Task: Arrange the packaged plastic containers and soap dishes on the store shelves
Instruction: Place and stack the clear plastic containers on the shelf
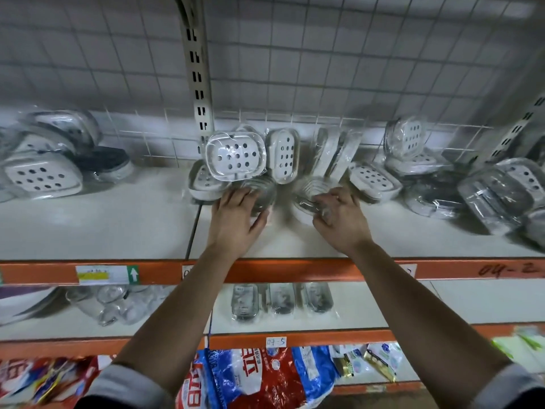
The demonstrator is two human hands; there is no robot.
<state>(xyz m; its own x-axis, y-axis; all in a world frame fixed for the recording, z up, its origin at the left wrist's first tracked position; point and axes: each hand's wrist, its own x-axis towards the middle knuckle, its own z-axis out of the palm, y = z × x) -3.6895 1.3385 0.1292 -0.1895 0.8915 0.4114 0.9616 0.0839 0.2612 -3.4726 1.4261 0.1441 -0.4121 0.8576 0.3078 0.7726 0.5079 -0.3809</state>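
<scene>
On the upper shelf (295, 240), my left hand (236, 216) lies over a clear wrapped container (264, 188), fingers spread on its top and thumb at its side. My right hand (339, 215) grips a second clear wrapped container (306, 193) by its near rim, fingers curled. Behind them, white perforated soap dishes in plastic wrap lean upright: one wide (234, 156), one narrower (283, 154). Thin wrapped pieces (333, 152) stand to their right. Another white soap dish (373, 180) lies flat further right.
More wrapped soap dishes are piled at the far left (41, 175) and the far right (501, 190) of the shelf. A slotted upright post (199, 84) rises behind. The lower shelf holds clear jars (112, 302) and wrapped dark dishes (283, 299). Detergent bags (250, 376) lie below.
</scene>
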